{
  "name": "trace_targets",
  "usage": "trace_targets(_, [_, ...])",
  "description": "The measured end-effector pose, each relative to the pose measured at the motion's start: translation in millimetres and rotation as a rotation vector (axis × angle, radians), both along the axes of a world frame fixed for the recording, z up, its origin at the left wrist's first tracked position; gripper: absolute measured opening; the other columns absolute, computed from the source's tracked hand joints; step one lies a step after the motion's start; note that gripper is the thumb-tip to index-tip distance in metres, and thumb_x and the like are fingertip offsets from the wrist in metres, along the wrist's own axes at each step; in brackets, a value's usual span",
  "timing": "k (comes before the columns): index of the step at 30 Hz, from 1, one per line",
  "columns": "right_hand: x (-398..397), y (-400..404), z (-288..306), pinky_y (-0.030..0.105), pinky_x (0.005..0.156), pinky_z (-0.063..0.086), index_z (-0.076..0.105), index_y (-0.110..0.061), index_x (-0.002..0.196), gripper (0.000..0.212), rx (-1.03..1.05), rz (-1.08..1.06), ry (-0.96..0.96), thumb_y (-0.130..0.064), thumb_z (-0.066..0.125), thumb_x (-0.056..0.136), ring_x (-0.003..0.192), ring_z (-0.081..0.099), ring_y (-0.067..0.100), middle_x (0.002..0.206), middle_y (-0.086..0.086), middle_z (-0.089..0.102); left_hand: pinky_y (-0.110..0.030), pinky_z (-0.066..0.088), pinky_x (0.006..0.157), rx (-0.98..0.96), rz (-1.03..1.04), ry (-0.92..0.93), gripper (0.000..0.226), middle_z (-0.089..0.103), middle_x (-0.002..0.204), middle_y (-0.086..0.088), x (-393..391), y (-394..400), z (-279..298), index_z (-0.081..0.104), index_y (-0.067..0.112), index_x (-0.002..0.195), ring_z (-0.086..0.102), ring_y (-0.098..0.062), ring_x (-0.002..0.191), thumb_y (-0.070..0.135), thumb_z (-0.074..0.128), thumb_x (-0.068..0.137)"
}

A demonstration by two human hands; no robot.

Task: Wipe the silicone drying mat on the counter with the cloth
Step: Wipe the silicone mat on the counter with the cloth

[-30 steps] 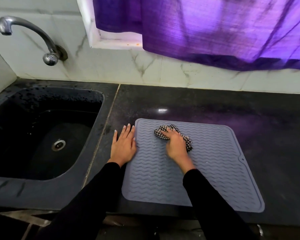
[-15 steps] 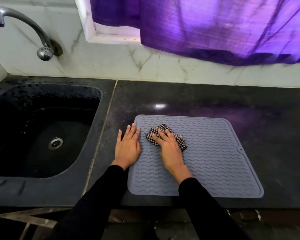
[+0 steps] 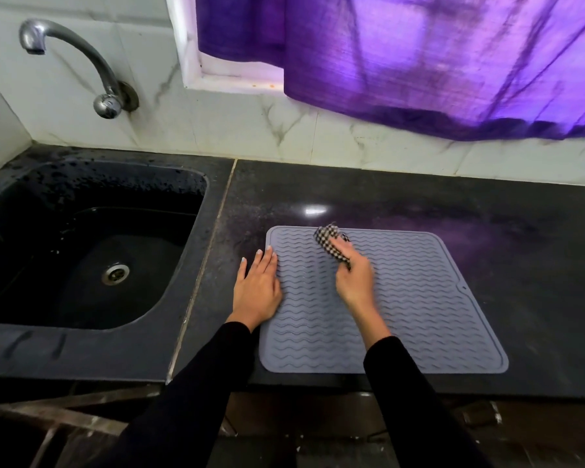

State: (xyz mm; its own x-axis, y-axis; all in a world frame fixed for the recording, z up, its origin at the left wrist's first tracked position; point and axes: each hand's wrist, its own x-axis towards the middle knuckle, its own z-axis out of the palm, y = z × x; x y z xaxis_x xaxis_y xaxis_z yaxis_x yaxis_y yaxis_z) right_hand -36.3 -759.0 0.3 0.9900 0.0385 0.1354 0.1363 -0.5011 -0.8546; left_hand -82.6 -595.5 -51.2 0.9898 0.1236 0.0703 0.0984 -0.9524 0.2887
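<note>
A grey silicone drying mat (image 3: 419, 298) with wavy ridges lies flat on the dark counter (image 3: 520, 238). My right hand (image 3: 355, 282) grips a bunched black-and-white checked cloth (image 3: 328, 243) near the mat's far edge, slightly blurred by motion. My left hand (image 3: 257, 288) lies flat with straight fingers across the mat's left edge, partly on the counter.
A black sink (image 3: 92, 251) with a metal drain sits to the left, under a chrome tap (image 3: 81, 65). A marble-tiled wall runs behind the counter, and a purple curtain (image 3: 436, 62) hangs above it. The counter's front edge is just below the mat.
My right hand has carried the cloth from the mat's left-middle up towards its far edge. The left hand stays pressed on the left edge. The camera has shifted.
</note>
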Motion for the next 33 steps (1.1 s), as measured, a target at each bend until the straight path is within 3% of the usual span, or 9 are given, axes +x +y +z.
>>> trace_targets(2, [-13, 0, -5, 0.035, 0.119, 0.013, 0.056, -0.019, 0.128, 0.063, -0.202, 0.155, -0.052, 0.018, 0.041, 0.08, 0.14, 0.029, 0.017, 0.144, 0.0, 0.044, -0.039, -0.004, 0.116, 0.009, 0.008, 0.003, 0.065, 0.01, 0.157, 0.001, 0, 0, 0, 0.013, 0.013, 0.148, 0.005, -0.014, 0.145, 0.037, 0.004, 0.089])
trace_targets(5, [-30, 6, -20, 0.029, 0.117, 0.002, 0.051, -0.023, 0.132, 0.064, -0.456, 0.256, -0.049, 0.015, 0.047, 0.08, 0.143, 0.02, 0.017, 0.149, -0.004, 0.036, -0.039, -0.003, 0.117, 0.006, 0.024, 0.0, 0.053, 0.01, 0.157, 0.001, 1, -3, 3, 0.015, 0.012, 0.148, 0.005, -0.014, 0.145, 0.025, 0.024, 0.097])
trace_targets(9, [-36, 10, -24, 0.03, 0.118, 0.003, 0.043, -0.026, 0.138, 0.062, -0.662, 0.219, -0.174, 0.009, 0.046, 0.086, 0.144, 0.016, 0.02, 0.153, -0.003, 0.03, -0.039, -0.003, 0.117, 0.004, 0.03, 0.009, 0.053, 0.01, 0.157, 0.001, 1, -4, 4, 0.016, 0.012, 0.147, 0.005, -0.014, 0.145, 0.025, 0.026, 0.097])
trace_targets(15, [-41, 24, -17, 0.042, 0.119, 0.003, 0.032, -0.013, 0.143, 0.046, -0.944, 0.259, -0.17, -0.008, 0.031, 0.097, 0.144, 0.011, 0.032, 0.154, 0.012, 0.022, -0.041, -0.005, 0.117, 0.006, 0.055, 0.035, 0.054, 0.005, 0.158, -0.004, 0, -3, 2, 0.016, 0.014, 0.148, 0.002, -0.017, 0.145, 0.029, 0.022, 0.097])
trace_targets(18, [-33, 26, -13, 0.039, 0.119, 0.014, 0.039, -0.013, 0.14, 0.047, -0.884, 0.282, -0.111, -0.003, 0.039, 0.093, 0.141, 0.024, 0.03, 0.151, 0.013, 0.031, -0.04, -0.007, 0.116, -0.005, 0.072, 0.028, 0.065, 0.01, 0.157, -0.006, -9, -7, 2, 0.019, 0.013, 0.147, 0.005, -0.017, 0.145, 0.038, 0.009, 0.088])
trace_targets(22, [-5, 3, 13, 0.026, 0.1, 0.039, 0.061, -0.018, 0.123, 0.048, -0.207, 0.18, 0.29, 0.007, 0.042, 0.086, 0.12, 0.053, 0.023, 0.132, 0.007, 0.057, -0.042, -0.008, 0.115, 0.063, 0.017, 0.053, 0.066, 0.01, 0.157, -0.005, -8, -3, 4, 0.015, 0.011, 0.148, 0.005, -0.018, 0.145, 0.038, 0.001, 0.089])
trace_targets(24, [-4, -10, 22, 0.022, 0.091, 0.041, 0.061, -0.018, 0.123, 0.05, -0.055, 0.004, 0.283, 0.007, 0.04, 0.085, 0.115, 0.055, 0.022, 0.127, 0.005, 0.06, -0.042, -0.007, 0.115, 0.062, 0.006, 0.042, 0.072, 0.011, 0.157, -0.005, -8, -2, 4, 0.015, 0.011, 0.148, 0.006, -0.018, 0.145, 0.041, -0.003, 0.084])
trace_targets(28, [-38, -20, 11, 0.023, 0.11, 0.026, 0.057, -0.016, 0.128, 0.056, -0.357, 0.031, 0.055, 0.01, 0.045, 0.081, 0.13, 0.044, 0.022, 0.14, 0.008, 0.05, -0.041, -0.004, 0.117, 0.014, 0.027, 0.036, 0.059, 0.008, 0.157, -0.004, -10, -4, 0, 0.015, 0.012, 0.148, 0.004, -0.017, 0.145, 0.035, 0.007, 0.094])
trace_targets(33, [-69, -26, -25, 0.033, 0.118, 0.005, 0.028, -0.02, 0.146, 0.058, -0.751, 0.206, -0.081, 0.003, 0.032, 0.092, 0.145, 0.009, 0.024, 0.156, 0.005, 0.019, -0.039, -0.002, 0.117, 0.006, 0.031, 0.005, 0.051, 0.01, 0.157, -0.003, -8, -3, -4, 0.017, 0.013, 0.148, 0.005, -0.015, 0.145, 0.03, 0.02, 0.099])
